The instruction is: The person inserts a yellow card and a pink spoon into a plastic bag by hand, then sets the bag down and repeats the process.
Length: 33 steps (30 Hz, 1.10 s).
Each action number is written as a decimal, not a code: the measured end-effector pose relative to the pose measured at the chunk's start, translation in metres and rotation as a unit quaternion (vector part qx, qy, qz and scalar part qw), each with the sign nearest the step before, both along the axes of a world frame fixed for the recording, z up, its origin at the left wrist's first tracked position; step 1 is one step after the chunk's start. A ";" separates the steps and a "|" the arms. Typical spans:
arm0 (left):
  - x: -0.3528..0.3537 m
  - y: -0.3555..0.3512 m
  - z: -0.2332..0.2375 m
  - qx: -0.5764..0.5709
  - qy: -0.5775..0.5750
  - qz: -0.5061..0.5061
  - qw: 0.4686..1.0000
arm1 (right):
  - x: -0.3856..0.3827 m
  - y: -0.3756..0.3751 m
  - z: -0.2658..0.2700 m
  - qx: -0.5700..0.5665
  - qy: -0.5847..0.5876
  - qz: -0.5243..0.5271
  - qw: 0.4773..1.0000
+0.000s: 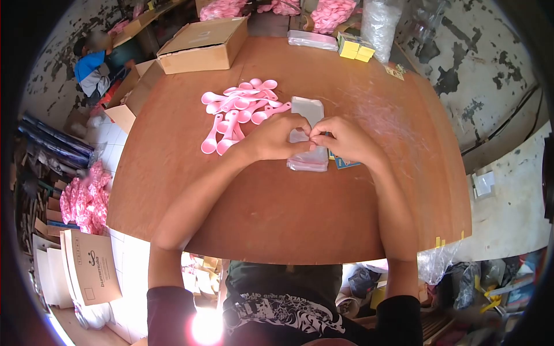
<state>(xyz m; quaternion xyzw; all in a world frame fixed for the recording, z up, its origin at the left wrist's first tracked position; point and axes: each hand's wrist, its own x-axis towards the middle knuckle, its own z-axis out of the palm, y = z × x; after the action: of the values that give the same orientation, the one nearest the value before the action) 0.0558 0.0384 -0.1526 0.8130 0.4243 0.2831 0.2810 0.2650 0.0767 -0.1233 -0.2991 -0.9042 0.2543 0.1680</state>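
Scoop pile (242,106): landmark, loose pink scoops
Clear bags (307,108): flat, just right of pile
Left hand (281,137): fingertips narrowed over bags; held item unclear
Right hand (345,138): fingertips narrowed, meeting left's; held item unclear
Carton (199,56): beyond pile, closed, contents hidden

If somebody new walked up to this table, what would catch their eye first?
Probably the heap of bright pink spoons on the brown table, left of centre. Next, the two hands meeting over clear plastic bags, then the big cardboard box at the far edge.
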 end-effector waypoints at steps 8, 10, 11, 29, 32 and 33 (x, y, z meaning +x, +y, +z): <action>-0.003 0.005 -0.023 0.119 -0.089 -0.032 0.988 | 0.007 0.002 0.015 -0.063 0.011 -0.028 0.998; 0.001 0.008 -0.023 0.068 -0.182 -0.016 0.981 | 0.005 0.001 0.017 -0.088 0.020 -0.044 0.995; 0.000 0.008 -0.018 0.033 -0.194 -0.016 0.980 | 0.005 0.001 0.016 -0.088 0.020 -0.046 0.995; 0.001 0.015 -0.024 -0.053 -0.326 0.086 0.940 | 0.070 -0.029 -0.014 0.080 -0.071 -0.049 0.993; 0.000 0.016 -0.020 -0.070 -0.334 0.092 0.935 | 0.074 -0.034 -0.005 0.108 -0.053 -0.100 0.988; -0.001 0.016 -0.018 -0.067 -0.336 0.094 0.935 | 0.074 -0.037 0.000 0.109 -0.053 -0.099 0.988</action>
<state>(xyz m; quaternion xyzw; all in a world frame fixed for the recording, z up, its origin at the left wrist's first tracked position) 0.0548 0.0547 -0.1704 0.6063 0.3981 0.5356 0.4326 0.3390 0.0392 -0.1229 -0.3800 -0.9001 0.1201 0.1758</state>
